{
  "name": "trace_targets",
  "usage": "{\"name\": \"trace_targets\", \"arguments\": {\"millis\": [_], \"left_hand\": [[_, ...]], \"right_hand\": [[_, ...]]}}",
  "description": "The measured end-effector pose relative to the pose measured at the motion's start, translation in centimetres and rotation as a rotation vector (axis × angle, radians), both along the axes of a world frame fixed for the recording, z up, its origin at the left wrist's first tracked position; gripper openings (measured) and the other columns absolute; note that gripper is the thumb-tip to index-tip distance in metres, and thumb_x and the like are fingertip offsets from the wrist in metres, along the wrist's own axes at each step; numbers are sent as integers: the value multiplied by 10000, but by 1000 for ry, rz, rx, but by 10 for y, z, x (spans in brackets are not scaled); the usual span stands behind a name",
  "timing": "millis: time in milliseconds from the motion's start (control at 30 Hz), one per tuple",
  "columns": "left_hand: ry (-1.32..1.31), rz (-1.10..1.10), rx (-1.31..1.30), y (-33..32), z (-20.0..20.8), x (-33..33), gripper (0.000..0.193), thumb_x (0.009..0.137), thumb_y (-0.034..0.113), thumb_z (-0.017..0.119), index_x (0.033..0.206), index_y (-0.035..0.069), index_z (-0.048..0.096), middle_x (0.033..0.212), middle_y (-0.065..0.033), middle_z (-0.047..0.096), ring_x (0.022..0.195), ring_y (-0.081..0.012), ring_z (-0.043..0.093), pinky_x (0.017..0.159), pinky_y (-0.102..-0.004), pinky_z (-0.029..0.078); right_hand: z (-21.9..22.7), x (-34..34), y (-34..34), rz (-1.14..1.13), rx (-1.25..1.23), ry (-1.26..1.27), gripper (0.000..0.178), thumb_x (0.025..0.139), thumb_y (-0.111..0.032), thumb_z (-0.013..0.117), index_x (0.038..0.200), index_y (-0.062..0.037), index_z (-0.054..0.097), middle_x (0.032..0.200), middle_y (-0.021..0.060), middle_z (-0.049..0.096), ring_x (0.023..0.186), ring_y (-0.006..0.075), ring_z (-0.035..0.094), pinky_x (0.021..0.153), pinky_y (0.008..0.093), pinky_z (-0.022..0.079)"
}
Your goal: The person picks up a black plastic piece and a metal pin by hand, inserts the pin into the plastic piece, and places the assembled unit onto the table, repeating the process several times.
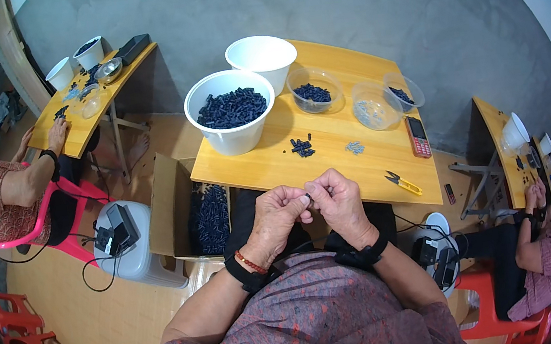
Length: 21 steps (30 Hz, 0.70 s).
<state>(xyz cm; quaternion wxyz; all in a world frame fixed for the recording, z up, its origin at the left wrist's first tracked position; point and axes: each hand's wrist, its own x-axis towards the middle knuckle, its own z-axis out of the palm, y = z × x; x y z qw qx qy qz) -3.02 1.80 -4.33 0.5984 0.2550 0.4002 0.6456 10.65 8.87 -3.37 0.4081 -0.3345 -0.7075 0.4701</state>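
Note:
My left hand (272,220) and my right hand (338,204) meet just off the near edge of the table (254,171). Both are closed in a pinch on one small black piece (308,196), mostly covered by the fingertips. Beyond them lies a loose pile of short black cylindrical pieces (302,148). To its right is a little heap of tiny pale silvery parts (355,148). Yellow-handled thread snips (404,183) lie near the right end of the table.
A white bucket (234,140) of black pieces stands before another white bucket (261,47). Clear tubs (313,82) hold more parts; a red phone (418,136) lies beside them. Left of my legs sits an open cardboard box (166,208). People work at tables (95,120) on both sides.

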Motion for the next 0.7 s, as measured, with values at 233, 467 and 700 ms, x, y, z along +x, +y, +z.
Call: {"name": "trace_targets", "arguments": {"millis": [233,467,700], "left_hand": [[-46,-12,-30,-2,4,-2,41,906,9,636,938,-15,642,851,-89,667,665,-127,621,623,-261,559],[-70,-57,-67,-2,-1,-5,52,912,38,641,936,-7,652,831,-77,674,661,-131,625,613,-255,546],[-98,-94,-62,-1,-5,-10,89,909,82,654,948,5,677,833,-72,683,691,-136,637,645,-263,543]], "right_hand": [[4,3,-6,86,-26,12,177,937,-109,642,807,-9,575,715,22,634,624,64,561,566,235,477],[14,22,4,252,-262,1,101,933,-89,633,946,11,641,785,28,648,668,47,566,589,207,478],[27,15,-6,237,64,-167,251,851,-20,682,1097,14,644,875,68,597,689,99,587,604,239,486]]}}
